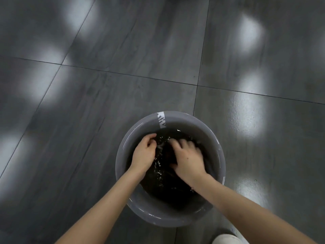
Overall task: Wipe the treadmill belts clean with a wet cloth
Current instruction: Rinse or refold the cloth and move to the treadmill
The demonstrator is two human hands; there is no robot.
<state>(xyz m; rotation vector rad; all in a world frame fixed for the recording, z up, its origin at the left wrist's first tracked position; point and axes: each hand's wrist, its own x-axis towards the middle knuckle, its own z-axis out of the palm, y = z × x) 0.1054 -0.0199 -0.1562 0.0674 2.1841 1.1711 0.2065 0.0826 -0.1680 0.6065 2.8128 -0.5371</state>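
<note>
A grey plastic bucket (140,127) stands on the floor just in front of me, holding dark water. Both my hands are inside it. My left hand (144,152) is at the left side with its fingers curled on a dark wet cloth (168,154) that lies mostly under the water. My right hand (188,159) presses down on the same cloth with its fingers spread and slightly blurred. Small splashes glint between the hands. No treadmill is in view.
Large dark grey floor tiles (123,50) with pale light reflections spread all around the bucket. A strip of white tape (161,119) is stuck on the bucket's far rim. My light-coloured shoe (226,239) shows at the bottom right.
</note>
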